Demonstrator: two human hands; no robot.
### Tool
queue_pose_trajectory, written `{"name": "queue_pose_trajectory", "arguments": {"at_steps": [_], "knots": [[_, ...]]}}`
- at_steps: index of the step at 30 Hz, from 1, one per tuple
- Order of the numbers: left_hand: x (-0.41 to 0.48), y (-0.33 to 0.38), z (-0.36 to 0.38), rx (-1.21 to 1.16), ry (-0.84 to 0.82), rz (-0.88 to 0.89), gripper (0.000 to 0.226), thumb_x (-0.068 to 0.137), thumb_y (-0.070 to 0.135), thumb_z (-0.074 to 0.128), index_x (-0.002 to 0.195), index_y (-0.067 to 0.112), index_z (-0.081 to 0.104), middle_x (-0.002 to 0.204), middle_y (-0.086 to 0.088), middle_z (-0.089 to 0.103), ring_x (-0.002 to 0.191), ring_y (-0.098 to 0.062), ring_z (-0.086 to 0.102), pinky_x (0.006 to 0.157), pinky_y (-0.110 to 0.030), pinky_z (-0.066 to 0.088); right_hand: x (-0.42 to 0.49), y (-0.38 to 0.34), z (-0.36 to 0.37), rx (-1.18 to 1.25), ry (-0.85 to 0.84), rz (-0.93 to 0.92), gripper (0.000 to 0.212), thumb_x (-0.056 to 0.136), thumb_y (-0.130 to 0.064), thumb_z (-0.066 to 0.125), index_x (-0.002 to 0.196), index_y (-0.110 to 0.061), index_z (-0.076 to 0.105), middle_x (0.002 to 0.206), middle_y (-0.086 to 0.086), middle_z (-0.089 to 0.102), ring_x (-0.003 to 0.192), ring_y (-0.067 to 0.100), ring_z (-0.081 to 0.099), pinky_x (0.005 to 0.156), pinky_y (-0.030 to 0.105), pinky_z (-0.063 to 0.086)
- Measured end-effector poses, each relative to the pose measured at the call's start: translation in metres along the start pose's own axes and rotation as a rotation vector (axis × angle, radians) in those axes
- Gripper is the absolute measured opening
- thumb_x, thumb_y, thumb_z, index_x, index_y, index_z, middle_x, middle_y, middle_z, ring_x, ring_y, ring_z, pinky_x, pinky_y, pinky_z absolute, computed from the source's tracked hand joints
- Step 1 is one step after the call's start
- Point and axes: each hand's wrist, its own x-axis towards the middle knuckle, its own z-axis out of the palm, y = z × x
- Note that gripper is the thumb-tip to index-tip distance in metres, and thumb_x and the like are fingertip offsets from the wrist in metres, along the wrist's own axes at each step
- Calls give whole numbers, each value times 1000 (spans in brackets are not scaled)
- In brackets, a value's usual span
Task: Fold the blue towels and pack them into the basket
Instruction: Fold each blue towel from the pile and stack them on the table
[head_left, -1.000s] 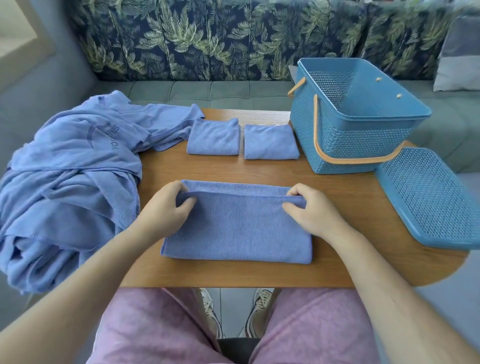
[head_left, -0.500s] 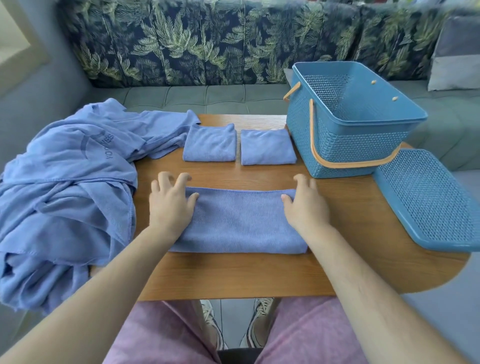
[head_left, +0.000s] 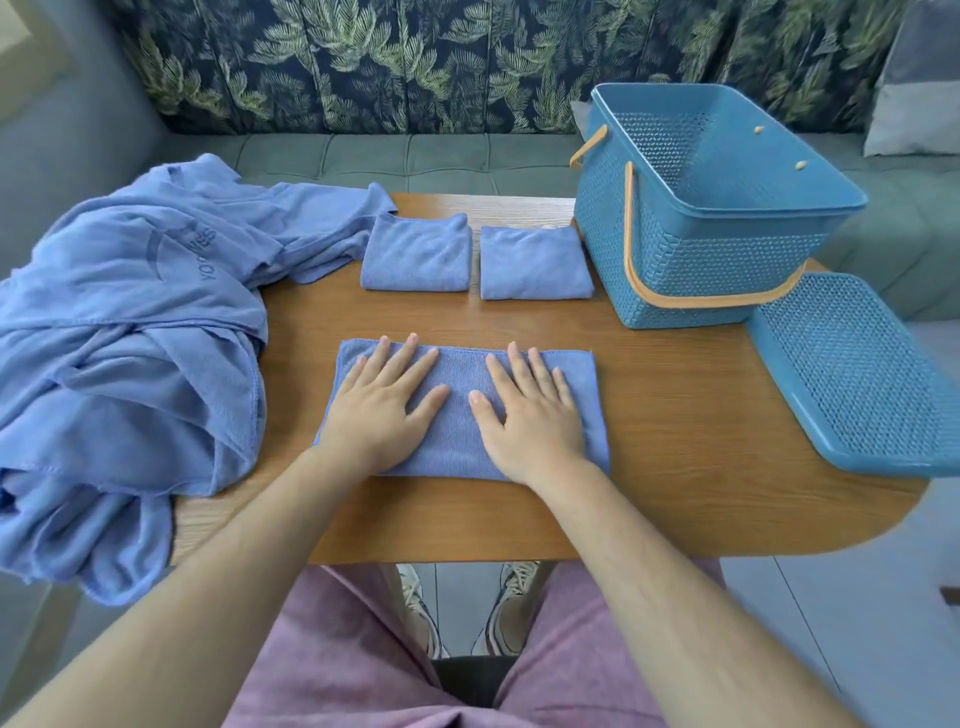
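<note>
left hand (head_left: 379, 410) & right hand (head_left: 530, 415), grips open flat, press blue microfibre towel (head_left: 460, 364): soft, light; prob. take short ends.

The wooden counter (head_left: 675, 415) has a rounded near-right corner and a visible grain. Along its near middle lies a blue towel (head_left: 460, 447) folded into a long strip, its long edges parallel to the front edge. Farther back, two small folded blue towels sit side by side, the left one (head_left: 417, 254) and the right one (head_left: 535, 262), a narrow gap between them. The blue perforated basket (head_left: 691, 260) stands upright at the back right (orange handle lowered). Its blue lid (head_left: 852, 374) lies just beside it, overhanging the right edge. A crumpled heap of blue cloth (head_left: 130, 312) covers the left end and spills over that edge.
</note>
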Motion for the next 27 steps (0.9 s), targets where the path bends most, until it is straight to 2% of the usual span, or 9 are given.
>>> {"name": "queue_pose_trajectory", "arguments": {"at_steps": [11,13,15,17,18,20,22,24,27], "knots": [[4,-30,-11,20,-59,-21,71,96,72,20,159,39,15,168,10,2,155,-14,-3,125,-38,-1,-11,45,-14,22,-24,137,63,105,-57,15,162,-33,6,169,-1,-11,155,20,-14,126,42,-8],[3,-26,-11,136,44,58,65,101,65,20,159,35,21,168,7,11,155,-21,4,125,-43,3,-11,43,-17,-14,5,175,61,105,-53,19,161,-30,12,170,1,-4,155,26,-13,124,48,-13],[4,-15,-14,248,156,334,55,103,47,27,154,29,35,163,4,29,153,-25,18,124,-48,13,-14,25,-21,-99,159,131,54,103,-44,33,153,-24,40,165,8,25,153,35,9,121,55,-3],[11,-3,-16,252,110,539,51,102,38,27,149,30,45,161,6,34,150,-23,28,122,-48,22,-18,-6,-23,-111,312,17,36,95,-42,48,122,-24,64,134,5,55,127,36,45,103,52,29],[13,2,-17,236,26,539,54,100,41,22,149,33,44,161,8,32,150,-22,27,121,-46,23,-20,-21,-22,-89,333,-20,31,93,-43,50,111,-24,66,119,3,59,113,33,51,91,48,35],[16,3,-17,197,-79,451,62,97,50,12,149,36,42,162,11,29,150,-20,27,119,-43,25,-25,-43,-19,-39,247,-33,33,92,-47,50,109,-23,64,112,3,58,107,31,53,84,45,38],[14,-1,-16,187,-14,394,59,97,54,20,143,35,52,155,10,44,139,-25,45,106,-44,40,-27,-46,-16,-32,156,-23,36,91,-46,51,116,-21,62,118,3,57,114,29,52,89,45,39],[8,-5,-20,230,105,364,53,97,54,29,129,31,64,135,7,61,109,-30,59,86,-42,48,-24,-33,-15,-4,152,-63,35,86,-36,53,115,-21,63,120,2,58,119,28,51,94,45,40],[-11,-5,-22,312,207,300,48,93,58,33,105,26,66,102,5,60,90,-27,53,74,-39,43,-15,-14,-19,97,163,-144,41,74,-25,48,111,-21,67,122,1,61,132,28,47,114,47,32]]}}
